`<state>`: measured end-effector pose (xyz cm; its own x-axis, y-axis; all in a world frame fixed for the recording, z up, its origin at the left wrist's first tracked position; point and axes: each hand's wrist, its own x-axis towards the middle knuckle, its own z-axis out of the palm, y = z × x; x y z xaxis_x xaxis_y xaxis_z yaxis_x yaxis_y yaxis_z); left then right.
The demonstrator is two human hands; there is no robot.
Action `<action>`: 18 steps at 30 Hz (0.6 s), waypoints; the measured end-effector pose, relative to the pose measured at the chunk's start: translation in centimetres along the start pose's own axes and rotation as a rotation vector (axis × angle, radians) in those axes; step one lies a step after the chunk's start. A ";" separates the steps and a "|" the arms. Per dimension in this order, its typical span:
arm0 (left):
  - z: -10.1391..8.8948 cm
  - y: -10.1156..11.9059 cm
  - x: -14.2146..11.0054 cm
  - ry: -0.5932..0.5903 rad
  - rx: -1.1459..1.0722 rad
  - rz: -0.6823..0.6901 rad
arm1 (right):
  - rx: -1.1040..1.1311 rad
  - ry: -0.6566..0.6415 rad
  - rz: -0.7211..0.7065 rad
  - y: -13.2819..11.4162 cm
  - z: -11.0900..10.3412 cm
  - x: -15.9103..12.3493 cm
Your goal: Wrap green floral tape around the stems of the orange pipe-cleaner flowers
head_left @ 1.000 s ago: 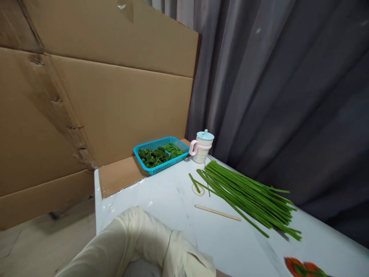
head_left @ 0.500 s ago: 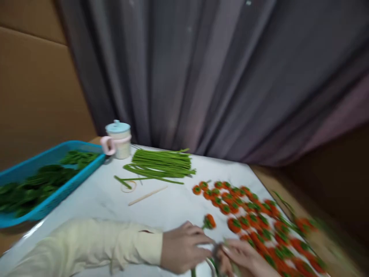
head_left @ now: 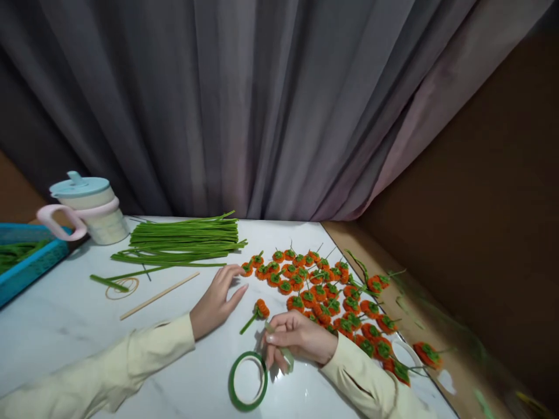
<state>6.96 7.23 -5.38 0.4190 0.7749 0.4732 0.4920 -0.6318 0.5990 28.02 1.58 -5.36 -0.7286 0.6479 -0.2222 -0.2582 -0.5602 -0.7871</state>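
Observation:
My left hand (head_left: 220,299) reaches forward over the table, thumb apart from the fingers. Its fingertips are at the leftmost orange persimmon-shaped craft piece (head_left: 247,269); whether they touch it I cannot tell. My right hand (head_left: 301,337) is closed, pinching a pale green strip of tape (head_left: 287,359) that hangs beside the fingers. Close to it, a green tape roll (head_left: 233,372) lies flat. Between the hands rests a single orange piece with a thick green stem (head_left: 262,308). Several more fuzzy orange pieces with green tops (head_left: 308,297) spread behind and right of my right hand.
Green chenille stems (head_left: 183,235) lie in a pile at the back. Before them are a wooden stick (head_left: 159,295) and a rubber band (head_left: 109,291). A lidded cup (head_left: 102,218) and a blue basket (head_left: 30,273) stand left. A grey curtain (head_left: 227,105) hangs behind.
The view has swung right. My left hand has left my right hand and reached forward to the orange pieces. The tape roll now shows on the table, and my right hand holds the strip alone.

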 end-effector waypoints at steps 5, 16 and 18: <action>-0.1 -0.3 1.0 -0.044 0.015 0.014 | -0.058 -0.008 -0.014 -0.3 0.2 0.1; -0.2 -0.5 0.1 -0.191 0.206 0.295 | -0.130 -0.064 -0.022 -0.5 0.2 -0.1; -0.7 0.5 0.3 -0.103 0.151 0.269 | -0.126 -0.075 -0.020 -0.4 0.1 -0.2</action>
<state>6.80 7.14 -4.49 0.6204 0.5791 0.5289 0.4578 -0.8150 0.3553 28.18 1.66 -4.97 -0.7709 0.6151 -0.1655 -0.1948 -0.4750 -0.8582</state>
